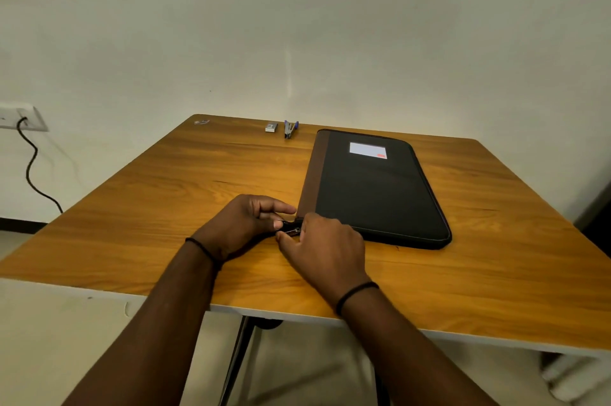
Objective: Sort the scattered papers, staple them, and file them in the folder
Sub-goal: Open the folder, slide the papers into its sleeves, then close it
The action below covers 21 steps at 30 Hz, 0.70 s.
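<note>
wooden table [165,194], wall socket [23,116] with black cable [31,161], pale wall [297,25]

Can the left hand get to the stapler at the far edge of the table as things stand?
Probably yes. The bare table lies open between the left hand and the stapler; the folder lies to the right. But the hand now pinches the zipper pull and must release it.
</note>
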Available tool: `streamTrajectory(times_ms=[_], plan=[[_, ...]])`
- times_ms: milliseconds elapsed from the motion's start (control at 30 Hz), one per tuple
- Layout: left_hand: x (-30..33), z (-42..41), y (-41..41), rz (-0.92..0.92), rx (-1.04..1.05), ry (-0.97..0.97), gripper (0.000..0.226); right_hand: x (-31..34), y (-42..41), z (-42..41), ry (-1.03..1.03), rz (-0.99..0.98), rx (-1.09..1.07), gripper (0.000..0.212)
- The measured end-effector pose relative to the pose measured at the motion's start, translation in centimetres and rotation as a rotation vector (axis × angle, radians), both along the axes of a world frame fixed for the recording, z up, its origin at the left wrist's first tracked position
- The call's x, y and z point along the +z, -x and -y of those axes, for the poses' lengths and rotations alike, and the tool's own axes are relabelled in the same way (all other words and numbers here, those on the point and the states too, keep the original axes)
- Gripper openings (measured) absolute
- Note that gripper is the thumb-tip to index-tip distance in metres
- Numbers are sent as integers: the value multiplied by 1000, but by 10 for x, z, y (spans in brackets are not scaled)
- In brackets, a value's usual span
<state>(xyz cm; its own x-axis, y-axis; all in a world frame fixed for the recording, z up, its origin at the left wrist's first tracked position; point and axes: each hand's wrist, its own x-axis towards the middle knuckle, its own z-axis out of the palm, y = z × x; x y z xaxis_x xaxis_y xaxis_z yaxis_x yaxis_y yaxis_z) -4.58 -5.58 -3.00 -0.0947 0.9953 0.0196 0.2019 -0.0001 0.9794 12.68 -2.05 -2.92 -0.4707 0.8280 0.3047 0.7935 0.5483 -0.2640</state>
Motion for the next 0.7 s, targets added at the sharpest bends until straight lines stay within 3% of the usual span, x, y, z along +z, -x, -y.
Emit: streamTrajectory(times_ms=[100, 267, 433, 567, 700], plan=[[0, 1, -1, -8, 9, -13, 32, -3, 0, 1, 4, -36, -10, 40], [2, 3, -3, 15, -28, -22, 31, -3, 0, 4, 15, -42, -6, 55], [4, 4, -3, 37, -42, -18, 30, -2, -4, 6, 5, -39, 29, 32], [-1, 4, -9, -44, 2, -22, 28, -2, -6, 7, -29, -35, 54, 20], [-4, 9, -15, -322, 138, -76, 20, -4, -7, 6, -56, -45, 69, 22]])
